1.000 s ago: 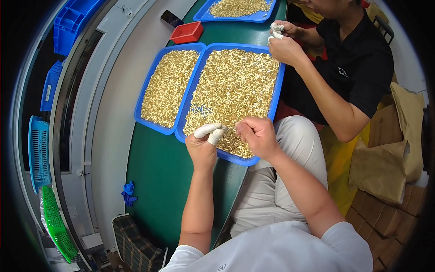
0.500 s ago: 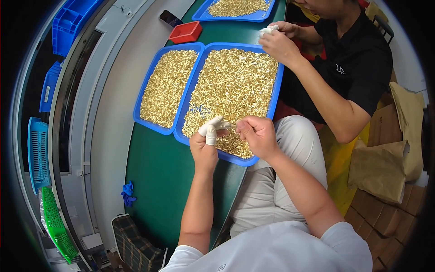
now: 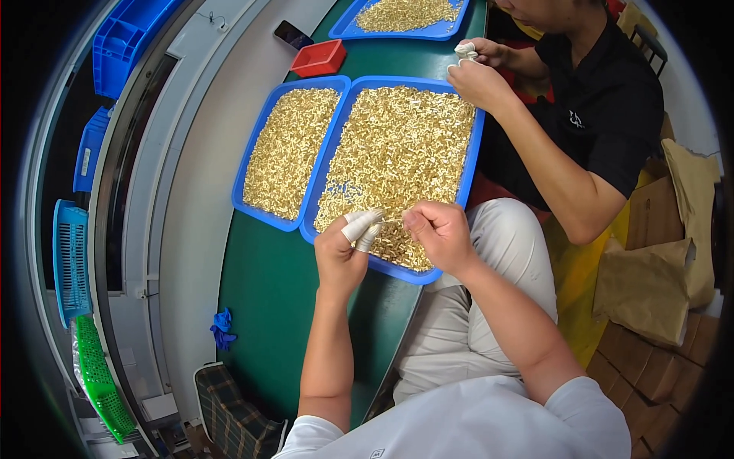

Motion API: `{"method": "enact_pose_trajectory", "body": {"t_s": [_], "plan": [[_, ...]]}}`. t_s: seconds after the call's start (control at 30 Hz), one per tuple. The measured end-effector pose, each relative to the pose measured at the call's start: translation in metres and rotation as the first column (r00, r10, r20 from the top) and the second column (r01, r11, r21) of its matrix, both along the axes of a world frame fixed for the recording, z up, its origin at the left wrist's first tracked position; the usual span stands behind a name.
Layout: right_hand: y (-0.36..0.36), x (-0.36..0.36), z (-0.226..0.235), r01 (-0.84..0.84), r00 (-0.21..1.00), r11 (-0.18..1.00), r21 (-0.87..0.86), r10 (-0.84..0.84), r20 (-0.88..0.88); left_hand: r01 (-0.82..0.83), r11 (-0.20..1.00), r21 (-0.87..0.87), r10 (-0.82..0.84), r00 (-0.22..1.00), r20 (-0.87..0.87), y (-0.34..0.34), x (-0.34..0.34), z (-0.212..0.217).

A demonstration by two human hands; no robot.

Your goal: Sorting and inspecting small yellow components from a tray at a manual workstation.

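Observation:
Above the near part of a large blue tray (image 3: 304,229) full of small brass-coloured metal pieces (image 3: 405,145), my two hands face each other. White finger covers sit on the thumb and finger of my left hand (image 3: 348,249), which are pinched together at the tips. My right hand (image 3: 439,236), bare, is curled with thumb and forefinger pressed together. Something thin and pale shows between the two sets of fingertips, too small to name. Whatever lies inside either pinch is hidden.
Beside it stands a second blue tray (image 3: 243,172) of brass pieces; another tray (image 3: 340,29) lies farther off. A red box (image 3: 317,59) and a phone (image 3: 293,35) are behind. Blue gloves (image 3: 222,329) lie on the green table (image 3: 264,298). A co-worker (image 3: 604,115) sits at the right.
My left thumb and finger have come together at their tips, close to my right fingertips. The right hand keeps its pinch. The whole view has shifted slightly.

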State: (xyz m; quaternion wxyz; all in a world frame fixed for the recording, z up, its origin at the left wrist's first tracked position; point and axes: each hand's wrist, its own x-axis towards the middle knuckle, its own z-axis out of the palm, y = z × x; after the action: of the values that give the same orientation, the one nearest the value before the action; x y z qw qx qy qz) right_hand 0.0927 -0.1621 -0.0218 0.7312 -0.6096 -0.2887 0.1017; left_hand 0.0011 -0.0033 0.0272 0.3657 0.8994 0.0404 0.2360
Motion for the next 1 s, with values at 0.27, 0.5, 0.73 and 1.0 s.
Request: {"method": "enact_pose_trajectory", "body": {"t_s": [0.27,0.5,0.73,1.0], "plan": [[0.003,0.000,-0.001,0.015,0.997,1.000,-0.023,-0.013,0.075,0.055,0.979,0.194,-0.047,0.998,-0.043,0.003,0.000,0.016],[0.003,0.000,0.001,0.035,0.998,0.999,0.016,-0.036,0.058,0.057,0.970,0.237,-0.033,0.994,-0.104,0.007,0.001,0.027],[0.004,-0.001,0.000,0.037,0.997,0.999,0.011,-0.038,0.066,0.085,0.950,0.300,-0.050,0.991,-0.122,0.005,0.003,0.032],[0.004,0.000,0.001,0.053,0.994,0.999,-0.009,-0.052,0.096,0.151,0.889,0.433,-0.078,0.980,-0.181,0.008,0.004,0.039]]}}
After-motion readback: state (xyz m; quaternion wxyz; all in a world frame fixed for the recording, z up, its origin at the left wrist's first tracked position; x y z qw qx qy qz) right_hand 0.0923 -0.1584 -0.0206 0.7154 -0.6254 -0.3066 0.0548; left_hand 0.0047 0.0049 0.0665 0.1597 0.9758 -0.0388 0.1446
